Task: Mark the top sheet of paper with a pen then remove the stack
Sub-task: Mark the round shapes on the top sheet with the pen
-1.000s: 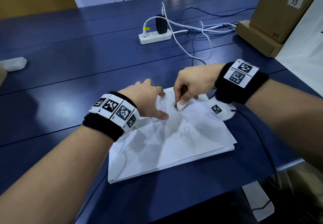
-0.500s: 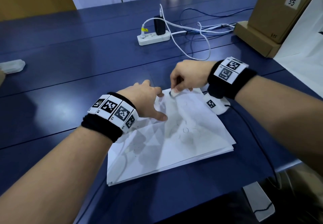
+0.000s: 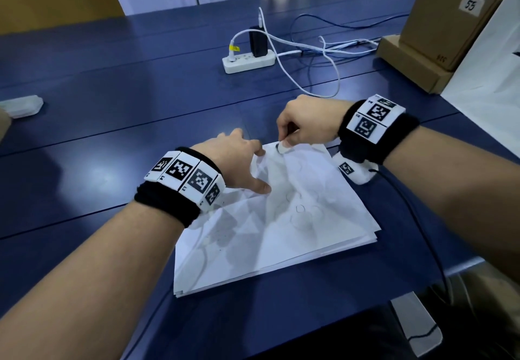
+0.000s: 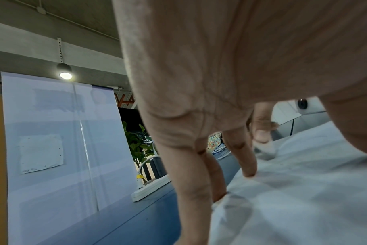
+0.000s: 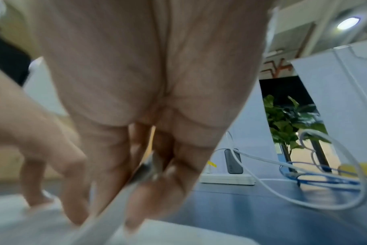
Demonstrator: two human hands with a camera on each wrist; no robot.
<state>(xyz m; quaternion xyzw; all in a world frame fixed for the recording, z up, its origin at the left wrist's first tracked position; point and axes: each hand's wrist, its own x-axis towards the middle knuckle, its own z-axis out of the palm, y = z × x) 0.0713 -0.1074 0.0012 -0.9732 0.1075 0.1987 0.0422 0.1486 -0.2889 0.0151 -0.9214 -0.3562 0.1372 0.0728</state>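
Observation:
A stack of white paper (image 3: 281, 236) lies on the blue table (image 3: 112, 106), its creased top sheet bearing faint pen circles (image 3: 299, 209). My left hand (image 3: 253, 168) presses on the stack's far left part with fingers spread and straight; its fingertips (image 4: 248, 172) touch the paper (image 4: 304, 190). At the far edge of the stack, my right hand (image 3: 284, 143) pinches a white pen (image 3: 282, 148). The right wrist view shows the pen (image 5: 119, 199) blurred between the curled fingers. Whether the pen tip touches the sheet is hidden.
A white power strip (image 3: 249, 61) with a black adapter and loose cables (image 3: 318, 78) lies beyond the paper. Cardboard boxes (image 3: 450, 19) stand at the back right beside a white sheet (image 3: 492, 78). A pale wrapped object (image 3: 21, 105) lies far left. A black wrist cable (image 3: 416, 219) trails off the near edge.
My right hand has carried the pen from the middle of the top sheet to the stack's far edge. The left hand has stayed pressing on the paper.

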